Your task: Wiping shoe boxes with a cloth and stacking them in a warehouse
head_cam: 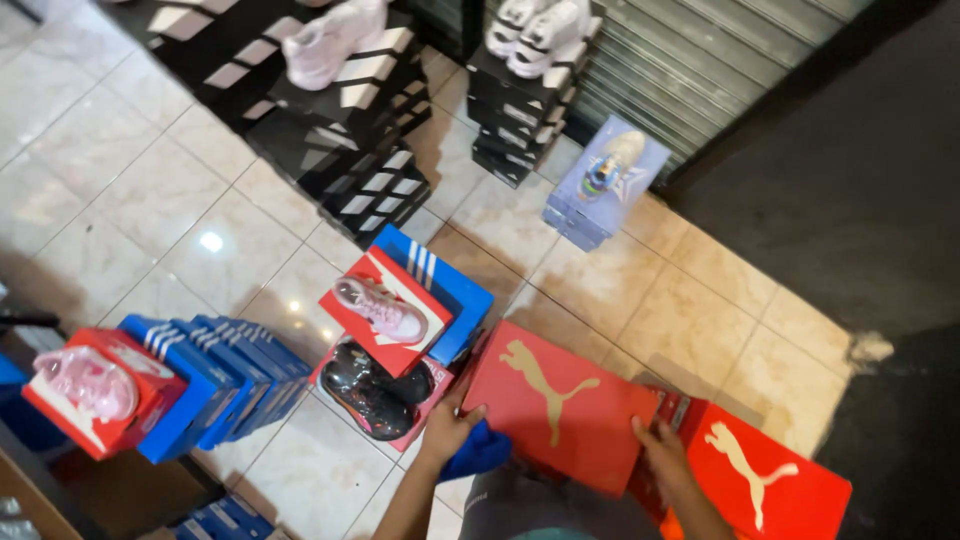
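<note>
Head view, looking down at a tiled floor (150,190). Both hands hold 1 red shoebox (560,405) with a gold animal emblem, tilted, low in the centre: left hand (450,425) with fingers curled over its left edge, right hand (662,455) gripping its right edge. A second red shoebox (765,480) lies just beside it. Near the left hand, a pink sneaker (380,310) rests on a red box, above a black sneaker (375,392); blue boxes (235,375) stand further left

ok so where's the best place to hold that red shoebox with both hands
Take the red shoebox by its two short ends, one hand from each side, as the left hand and right hand do now. It is wide, flat and tilted, so an end grip probably keeps the lid shut.
</note>
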